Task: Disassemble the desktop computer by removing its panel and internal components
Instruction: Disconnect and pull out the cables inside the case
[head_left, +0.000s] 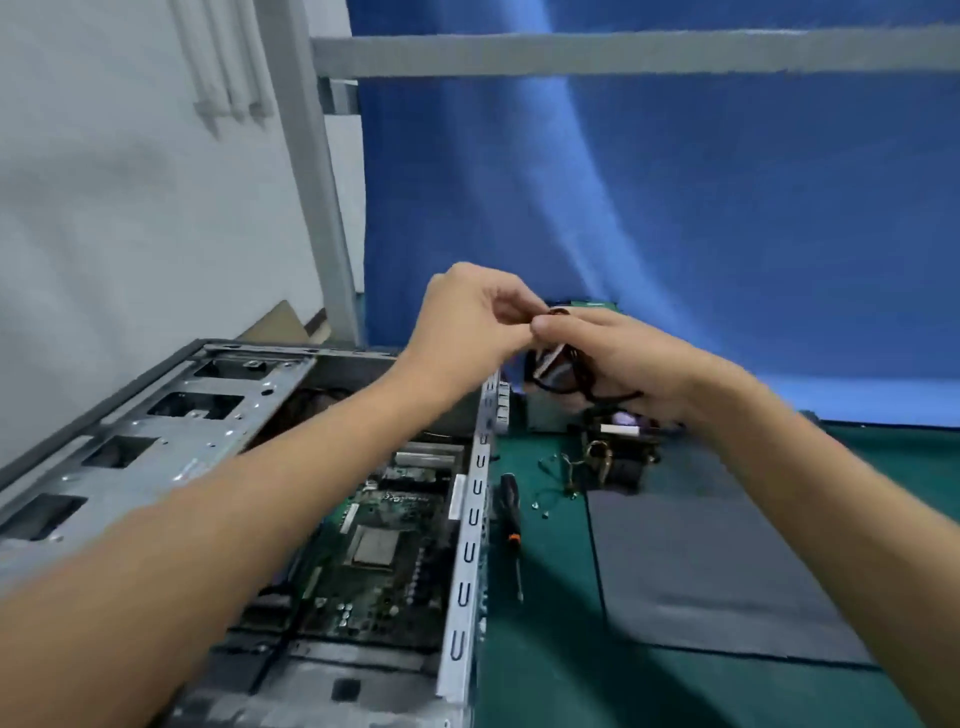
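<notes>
The open desktop computer case (156, 441) lies on its side at the left, its green motherboard (384, 551) exposed inside. Above the case's far right corner, my left hand (467, 317) and my right hand (608, 358) meet in the air. Both are closed around a bundle of dark and pale cables (558, 371) that loops down from my right palm. My left fingers pinch the bundle's top end. Where the cables lead is hidden behind my hands.
A black-handled screwdriver (511, 519) lies on the green mat (545, 649) beside the case. A removed cooler with copper pipes (618, 457) and small screws (540, 506) sit behind it. The grey side panel (701, 561) lies flat at the right. Blue cloth (675, 208) hangs behind.
</notes>
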